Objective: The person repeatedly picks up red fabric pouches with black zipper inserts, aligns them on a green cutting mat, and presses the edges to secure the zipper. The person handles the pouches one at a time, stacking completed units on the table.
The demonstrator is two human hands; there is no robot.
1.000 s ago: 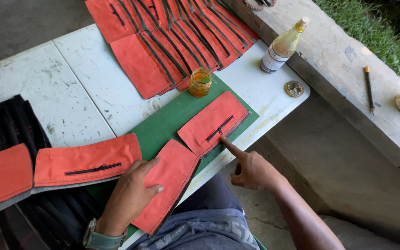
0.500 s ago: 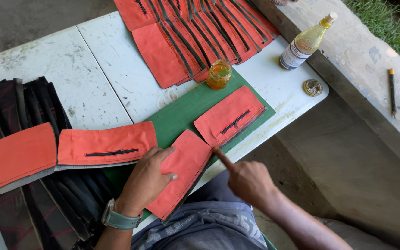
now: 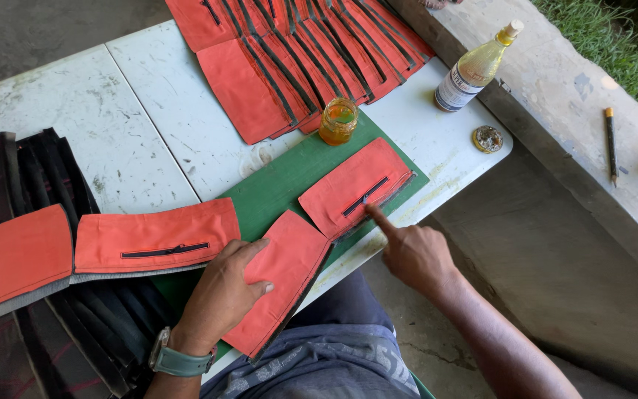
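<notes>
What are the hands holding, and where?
Nothing is gripped. The left hand lies flat on the top edge of an orange fabric piece; the right hand touches a forefinger to another orange zippered piece.

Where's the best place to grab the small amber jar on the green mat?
Take the amber jar by its round sides, coming straight down from above. It stands upright and open-topped with liquid inside, so keep it level. Red fabric pieces crowd its far side; the near side over the green mat is freer.
</notes>
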